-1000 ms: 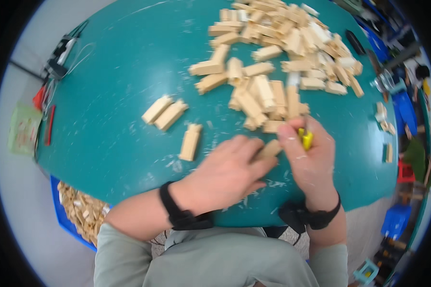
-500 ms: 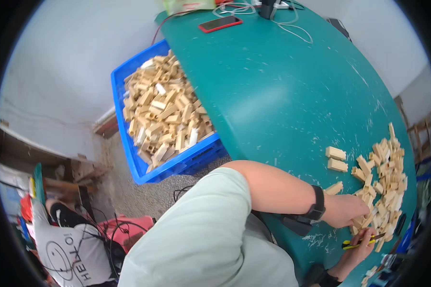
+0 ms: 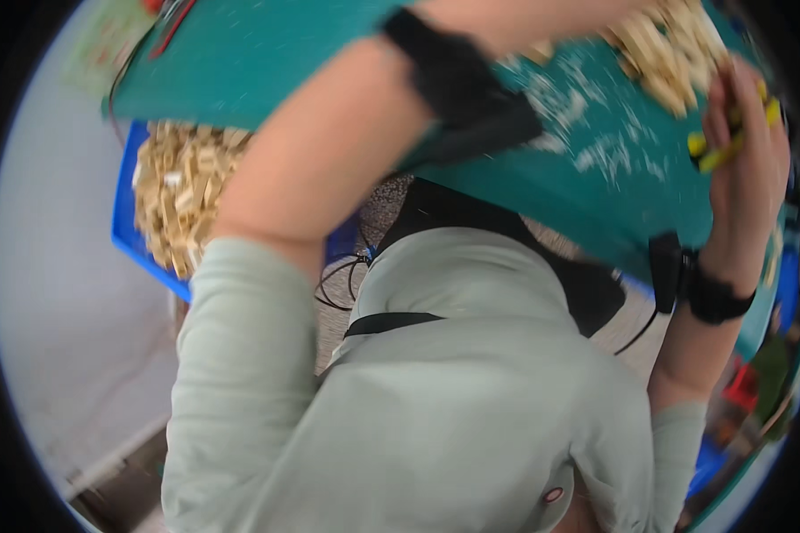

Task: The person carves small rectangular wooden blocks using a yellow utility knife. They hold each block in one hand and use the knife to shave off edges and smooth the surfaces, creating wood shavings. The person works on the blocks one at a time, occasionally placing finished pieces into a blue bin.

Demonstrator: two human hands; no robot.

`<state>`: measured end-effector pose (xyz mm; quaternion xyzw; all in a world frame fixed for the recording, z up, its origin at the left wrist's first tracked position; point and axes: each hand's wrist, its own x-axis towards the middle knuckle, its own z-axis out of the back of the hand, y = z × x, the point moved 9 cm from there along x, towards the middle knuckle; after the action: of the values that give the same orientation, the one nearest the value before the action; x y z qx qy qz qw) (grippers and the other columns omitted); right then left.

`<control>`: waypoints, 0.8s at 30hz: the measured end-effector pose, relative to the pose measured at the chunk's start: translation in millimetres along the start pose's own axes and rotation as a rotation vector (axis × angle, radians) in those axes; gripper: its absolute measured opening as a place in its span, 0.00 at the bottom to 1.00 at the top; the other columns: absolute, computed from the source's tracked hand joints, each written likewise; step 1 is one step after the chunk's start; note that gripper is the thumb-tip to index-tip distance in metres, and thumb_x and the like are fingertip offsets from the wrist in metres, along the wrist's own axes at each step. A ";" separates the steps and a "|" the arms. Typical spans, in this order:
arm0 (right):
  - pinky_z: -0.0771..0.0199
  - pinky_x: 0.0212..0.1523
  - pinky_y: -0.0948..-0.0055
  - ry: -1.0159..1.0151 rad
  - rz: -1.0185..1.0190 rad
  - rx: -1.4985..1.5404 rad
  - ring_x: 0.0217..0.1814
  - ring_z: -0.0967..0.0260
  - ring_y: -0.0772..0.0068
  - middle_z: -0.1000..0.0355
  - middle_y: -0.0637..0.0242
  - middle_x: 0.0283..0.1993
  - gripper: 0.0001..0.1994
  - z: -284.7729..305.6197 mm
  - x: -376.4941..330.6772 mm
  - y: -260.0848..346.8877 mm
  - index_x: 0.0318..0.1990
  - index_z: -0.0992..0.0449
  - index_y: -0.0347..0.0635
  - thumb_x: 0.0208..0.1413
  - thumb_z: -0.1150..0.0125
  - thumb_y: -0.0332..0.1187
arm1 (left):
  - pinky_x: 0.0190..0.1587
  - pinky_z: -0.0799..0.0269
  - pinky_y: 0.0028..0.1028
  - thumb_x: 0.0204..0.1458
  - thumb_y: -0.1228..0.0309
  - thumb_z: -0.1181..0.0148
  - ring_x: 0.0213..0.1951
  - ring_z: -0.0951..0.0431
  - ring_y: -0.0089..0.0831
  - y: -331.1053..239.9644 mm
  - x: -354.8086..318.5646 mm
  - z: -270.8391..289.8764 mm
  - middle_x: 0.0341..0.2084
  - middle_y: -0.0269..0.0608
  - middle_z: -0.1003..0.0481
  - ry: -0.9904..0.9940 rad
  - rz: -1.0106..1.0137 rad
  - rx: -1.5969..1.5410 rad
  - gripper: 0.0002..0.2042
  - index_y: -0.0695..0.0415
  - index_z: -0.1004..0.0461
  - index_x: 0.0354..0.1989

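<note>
Upper right, the right hand (image 3: 748, 164) is wrapped round a yellow-and-black tool (image 3: 718, 157), wooden blocks (image 3: 656, 55) heaped just beside! Left hand (image 3: 529, 19) runs off the top edge, grip impossible to tell. Blocks look light, stiff: pinch their long sides.

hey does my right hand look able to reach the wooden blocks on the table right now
Probably yes: the right hand is close beside the wooden blocks, with nothing visible in between, though the yellow-and-black tool in its grip may leave fewer fingers free.
</note>
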<state>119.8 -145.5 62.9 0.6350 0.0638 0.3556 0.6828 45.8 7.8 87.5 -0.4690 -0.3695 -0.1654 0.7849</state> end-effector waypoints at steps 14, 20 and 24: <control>0.51 0.20 0.86 -0.118 0.052 0.014 0.20 0.49 0.89 0.36 0.74 0.26 0.10 26.4 -30.8 -0.2 0.40 0.31 0.37 0.57 0.49 0.34 | 0.35 0.30 0.18 0.50 0.74 0.41 0.35 0.28 0.21 -51.5 -3.7 -44.3 0.34 0.41 0.28 0.176 0.142 -0.149 0.21 0.69 0.39 0.51; 0.51 0.21 0.86 -0.156 0.005 0.038 0.20 0.48 0.89 0.35 0.73 0.28 0.12 43.2 -13.8 0.8 0.44 0.31 0.36 0.57 0.49 0.34 | 0.40 0.28 0.22 0.49 0.72 0.40 0.40 0.27 0.26 -29.9 11.0 -75.0 0.40 0.44 0.30 0.189 0.390 -0.559 0.24 0.66 0.42 0.53; 0.43 0.26 0.84 -0.135 -0.051 0.262 0.26 0.44 0.88 0.35 0.74 0.28 0.07 37.1 0.0 0.8 0.38 0.30 0.38 0.55 0.47 0.31 | 0.38 0.31 0.25 0.48 0.75 0.42 0.38 0.28 0.24 -11.8 14.8 -82.2 0.38 0.36 0.30 0.202 0.434 -0.578 0.19 0.60 0.37 0.49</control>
<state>139.4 -176.0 70.6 0.7395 0.0796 0.2833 0.6054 83.5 -67.4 82.1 -0.7201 -0.1204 -0.1382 0.6692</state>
